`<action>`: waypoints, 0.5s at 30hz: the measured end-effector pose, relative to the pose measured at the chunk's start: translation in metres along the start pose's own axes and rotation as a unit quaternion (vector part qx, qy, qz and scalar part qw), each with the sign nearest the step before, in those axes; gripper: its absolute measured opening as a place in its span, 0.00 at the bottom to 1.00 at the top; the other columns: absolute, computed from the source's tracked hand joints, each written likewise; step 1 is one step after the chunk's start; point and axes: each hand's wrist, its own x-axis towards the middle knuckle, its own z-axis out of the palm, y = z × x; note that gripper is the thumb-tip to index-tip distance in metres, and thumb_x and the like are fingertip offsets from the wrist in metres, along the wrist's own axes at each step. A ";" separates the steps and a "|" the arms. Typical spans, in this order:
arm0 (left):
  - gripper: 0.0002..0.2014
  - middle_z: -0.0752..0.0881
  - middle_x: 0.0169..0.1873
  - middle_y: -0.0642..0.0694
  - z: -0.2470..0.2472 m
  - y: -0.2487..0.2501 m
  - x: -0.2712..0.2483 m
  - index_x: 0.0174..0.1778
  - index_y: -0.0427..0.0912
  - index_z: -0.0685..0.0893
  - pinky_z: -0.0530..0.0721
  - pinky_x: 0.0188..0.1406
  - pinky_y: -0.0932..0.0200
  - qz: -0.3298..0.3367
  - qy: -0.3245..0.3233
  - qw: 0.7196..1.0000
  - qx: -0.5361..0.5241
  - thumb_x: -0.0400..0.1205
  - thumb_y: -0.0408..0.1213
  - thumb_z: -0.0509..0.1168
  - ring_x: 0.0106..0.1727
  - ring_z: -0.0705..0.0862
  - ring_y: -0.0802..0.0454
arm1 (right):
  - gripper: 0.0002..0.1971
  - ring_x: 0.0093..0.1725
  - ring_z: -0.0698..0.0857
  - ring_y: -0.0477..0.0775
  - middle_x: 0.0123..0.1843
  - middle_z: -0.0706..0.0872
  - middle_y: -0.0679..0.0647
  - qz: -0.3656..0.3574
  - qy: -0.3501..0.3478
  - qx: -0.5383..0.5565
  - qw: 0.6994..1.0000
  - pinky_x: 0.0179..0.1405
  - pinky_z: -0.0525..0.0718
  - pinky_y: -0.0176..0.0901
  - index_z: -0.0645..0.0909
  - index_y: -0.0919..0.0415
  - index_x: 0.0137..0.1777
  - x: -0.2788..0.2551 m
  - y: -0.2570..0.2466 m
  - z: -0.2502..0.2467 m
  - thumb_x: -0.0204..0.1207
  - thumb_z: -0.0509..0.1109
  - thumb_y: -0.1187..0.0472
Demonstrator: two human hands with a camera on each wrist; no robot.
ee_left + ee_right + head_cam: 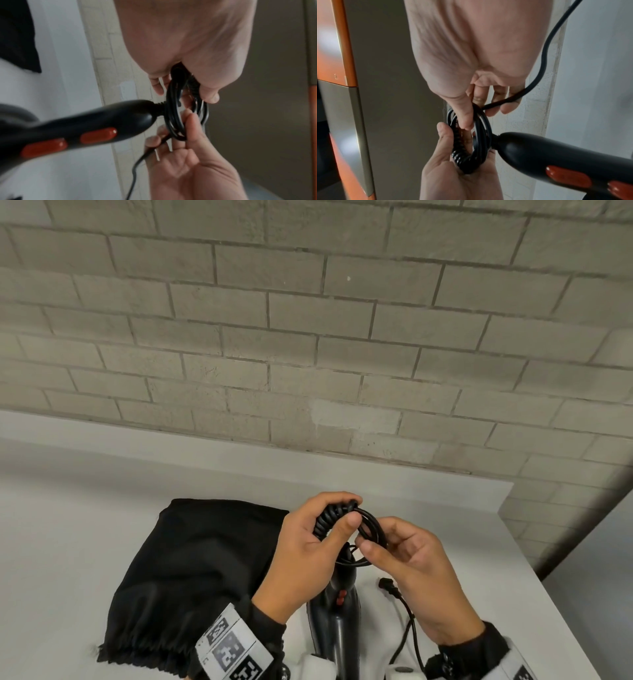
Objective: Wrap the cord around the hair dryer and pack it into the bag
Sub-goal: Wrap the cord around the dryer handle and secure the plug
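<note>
A black hair dryer point(337, 614) with red buttons hangs handle-up between my hands, just above the white table point(68, 542). Its black cord point(327, 518) is gathered into a small coil above the handle's end. My left hand point(346, 510) grips the coil's bound side. My right hand point(375, 539) pinches the loops on the coil's other side, its thumb hooked through the coil point(471, 142). The loose end of the cord runs down past my right wrist, and its plug point(387, 583) lies on the table. The black drawstring bag point(191, 570) lies flat to the left. The red buttons point(97, 135) face the left wrist view.
A grey brick wall point(308, 337) rises right behind the table. The table's right edge point(534, 570) drops off close to my right hand. An orange and grey panel point(342, 54) stands off to the right.
</note>
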 end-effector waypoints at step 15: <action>0.13 0.91 0.40 0.43 0.015 0.000 -0.003 0.52 0.36 0.87 0.85 0.44 0.67 -0.069 0.099 0.979 -0.163 0.76 0.39 0.71 0.43 0.89 0.54 | 0.13 0.44 0.75 0.51 0.55 0.85 0.47 -0.256 0.279 -0.415 0.827 0.33 0.81 0.51 0.90 0.45 0.54 0.001 0.041 0.024 0.76 0.69 0.44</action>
